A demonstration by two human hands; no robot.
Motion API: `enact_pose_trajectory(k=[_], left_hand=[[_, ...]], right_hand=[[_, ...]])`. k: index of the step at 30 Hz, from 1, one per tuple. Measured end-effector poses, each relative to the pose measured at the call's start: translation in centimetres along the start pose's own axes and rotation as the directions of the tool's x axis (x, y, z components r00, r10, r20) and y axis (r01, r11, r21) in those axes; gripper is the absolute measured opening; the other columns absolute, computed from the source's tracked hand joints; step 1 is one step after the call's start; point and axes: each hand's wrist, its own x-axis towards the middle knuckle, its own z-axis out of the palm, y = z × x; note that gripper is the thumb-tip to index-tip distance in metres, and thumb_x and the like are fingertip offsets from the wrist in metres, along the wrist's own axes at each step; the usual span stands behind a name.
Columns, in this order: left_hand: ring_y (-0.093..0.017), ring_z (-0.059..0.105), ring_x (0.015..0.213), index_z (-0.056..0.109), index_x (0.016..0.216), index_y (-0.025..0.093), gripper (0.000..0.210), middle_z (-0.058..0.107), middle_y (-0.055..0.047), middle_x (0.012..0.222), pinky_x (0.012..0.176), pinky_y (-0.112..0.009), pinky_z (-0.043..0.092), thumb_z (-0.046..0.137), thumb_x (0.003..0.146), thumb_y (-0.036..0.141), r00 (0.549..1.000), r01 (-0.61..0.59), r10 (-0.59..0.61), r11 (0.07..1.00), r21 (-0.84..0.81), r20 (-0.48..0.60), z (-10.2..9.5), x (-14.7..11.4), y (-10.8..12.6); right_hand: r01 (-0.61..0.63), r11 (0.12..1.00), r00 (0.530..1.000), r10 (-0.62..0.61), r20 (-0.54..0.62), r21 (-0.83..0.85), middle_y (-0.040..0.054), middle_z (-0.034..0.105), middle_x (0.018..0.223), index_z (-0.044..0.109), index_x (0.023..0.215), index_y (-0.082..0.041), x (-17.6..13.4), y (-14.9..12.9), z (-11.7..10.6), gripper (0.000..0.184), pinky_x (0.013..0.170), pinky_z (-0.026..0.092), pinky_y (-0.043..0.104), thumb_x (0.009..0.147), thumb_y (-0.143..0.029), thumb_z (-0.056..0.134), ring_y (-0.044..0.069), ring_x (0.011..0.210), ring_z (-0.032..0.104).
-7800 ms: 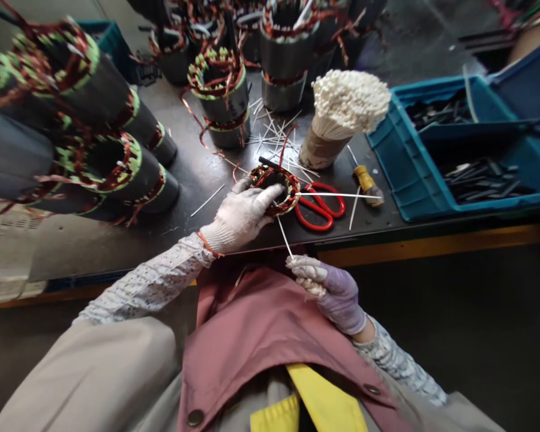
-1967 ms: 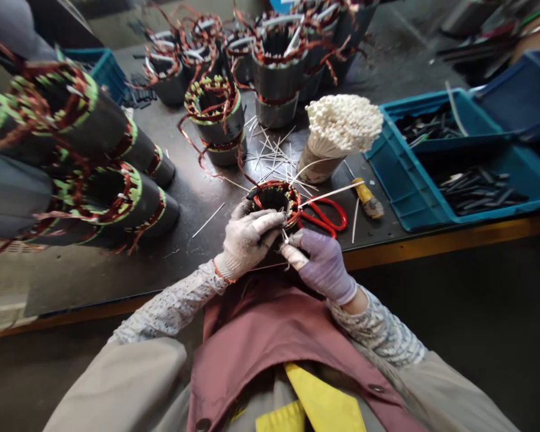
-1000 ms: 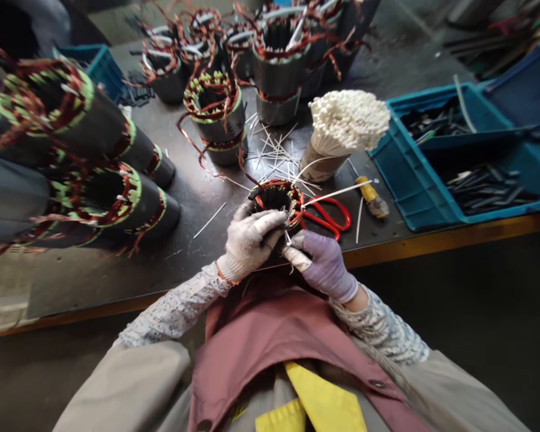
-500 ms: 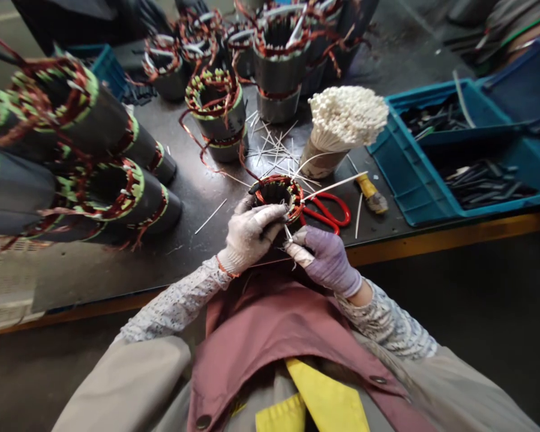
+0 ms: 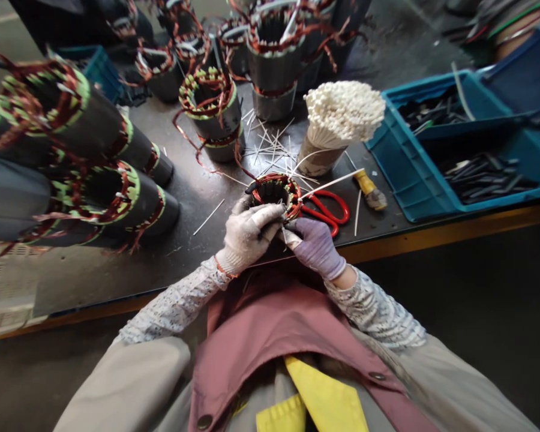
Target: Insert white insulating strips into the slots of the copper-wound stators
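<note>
In front of my body on the bench, a motor stator faces up, with copper windings and light green insulation round its open bore. My left hand, in a whitish glove, is closed on its near rim, fingertips bent over the edge. My right hand, in a purple glove with pale fingertips, pinches a thin white cord just below the same rim. The two hands nearly touch, and they hide the stator's near side. A stiff white strand sticks out from its right side.
Red-handled scissors lie right of the stator, near a yellow-handled tool. Behind stands a bundle of white strands. A blue bin holds black pieces. More stators crowd the left and back. A co-worker's arm shows top right.
My right hand has moved left and slightly up, closer to my left hand and the stator's rim. The left hand has stayed on the rim. The whole view has shifted slightly.
</note>
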Motion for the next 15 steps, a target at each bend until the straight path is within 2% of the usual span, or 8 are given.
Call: enact_pose_trajectory(k=[3, 5, 8, 10, 11, 12, 13, 15], left_hand=[[-0.017, 0.073, 0.095, 0.07, 0.107, 0.02, 0.019, 0.078, -0.004, 0.098, 0.107, -0.04, 0.046, 0.061, 0.09, 0.023, 0.999, 0.008, -0.008, 1.0, -0.013, 0.042, -0.1, 0.0, -0.2], [-0.017, 0.073, 0.096, 0.07, 0.108, 0.021, 0.021, 0.078, -0.004, 0.097, 0.107, -0.041, 0.046, 0.06, 0.089, 0.022, 0.996, 0.029, -0.027, 0.999, -0.018, 0.081, -0.2, 0.0, -0.3], [-0.018, 0.072, 0.1, 0.071, 0.107, 0.022, 0.021, 0.078, -0.004, 0.098, 0.104, -0.04, 0.048, 0.062, 0.088, 0.023, 0.99, 0.081, -0.079, 0.997, -0.009, 0.117, -0.4, 0.0, -0.3], [-0.019, 0.07, 0.104, 0.072, 0.109, 0.022, 0.023, 0.077, -0.005, 0.102, 0.101, -0.039, 0.05, 0.063, 0.089, 0.028, 0.984, 0.122, -0.121, 0.993, 0.002, 0.133, -0.5, 0.0, -0.2], [-0.02, 0.069, 0.106, 0.071, 0.111, 0.022, 0.024, 0.077, -0.006, 0.104, 0.101, -0.039, 0.05, 0.063, 0.09, 0.03, 0.981, 0.138, -0.137, 0.99, 0.004, 0.139, -0.5, 0.0, -0.1], [-0.02, 0.068, 0.109, 0.07, 0.115, 0.022, 0.027, 0.076, -0.006, 0.107, 0.102, -0.039, 0.05, 0.062, 0.091, 0.031, 0.979, 0.143, -0.142, 0.99, 0.002, 0.148, -0.6, 0.1, -0.1], [-0.02, 0.067, 0.112, 0.069, 0.118, 0.022, 0.028, 0.075, -0.007, 0.111, 0.104, -0.04, 0.049, 0.06, 0.092, 0.031, 0.978, 0.13, -0.128, 0.991, -0.002, 0.162, -0.7, 0.1, -0.1], [-0.02, 0.064, 0.119, 0.069, 0.119, 0.025, 0.027, 0.071, -0.007, 0.123, 0.109, -0.043, 0.044, 0.057, 0.095, 0.03, 0.975, 0.052, -0.051, 0.999, 0.002, 0.218, -1.0, 0.2, -0.4]], right_hand=[[0.101, 0.947, 0.991, -0.121, -0.05, -0.305, 0.0095, 0.068, 0.077, 0.071, 0.085, -0.013, 0.7, -0.4, -0.7, 0.033, 0.059, 0.028, 0.029, 0.097, -0.035, 0.049, 0.015, 0.064, 0.054], [0.236, 0.874, 0.964, -0.267, -0.013, -0.424, 0.0098, 0.067, 0.076, 0.07, 0.083, -0.013, 1.3, -0.6, -1.5, 0.035, 0.056, 0.021, 0.03, 0.098, -0.035, 0.047, 0.015, 0.062, 0.05], [0.489, 0.757, 0.857, -0.509, 0.078, -0.433, 0.0061, 0.06, 0.064, 0.064, 0.068, -0.015, 1.5, -0.7, -3.3, 0.036, 0.054, 0.017, 0.031, 0.097, -0.028, 0.047, 0.013, 0.055, 0.044], [0.614, 0.699, 0.776, -0.619, 0.12, -0.365, 0.0028, 0.057, 0.059, 0.062, 0.066, -0.016, 0.4, -0.9, -4.9, 0.031, 0.052, 0.018, 0.031, 0.094, -0.024, 0.052, 0.012, 0.053, 0.043], [0.649, 0.693, 0.752, -0.647, 0.126, -0.313, 0.0014, 0.057, 0.059, 0.062, 0.067, -0.017, -0.3, -1.1, -5.6, 0.027, 0.052, 0.021, 0.03, 0.092, -0.023, 0.055, 0.011, 0.053, 0.044], [0.649, 0.721, 0.757, -0.644, 0.112, -0.242, 0.0008, 0.059, 0.06, 0.063, 0.07, -0.018, -1.1, -1.3, -6.3, 0.022, 0.051, 0.024, 0.028, 0.091, -0.023, 0.057, 0.011, 0.054, 0.046], [0.591, 0.795, 0.806, -0.589, 0.058, -0.133, 0.0011, 0.062, 0.064, 0.064, 0.072, -0.019, -1.7, -1.5, -6.8, 0.018, 0.052, 0.029, 0.027, 0.089, -0.023, 0.06, 0.011, 0.056, 0.05], [0.333, 0.926, 0.943, -0.328, -0.06, 0.176, 0.003, 0.068, 0.074, 0.066, 0.073, -0.02, -2.1, -2.0, -6.8, 0.016, 0.054, 0.038, 0.026, 0.087, -0.027, 0.061, 0.012, 0.061, 0.056]])
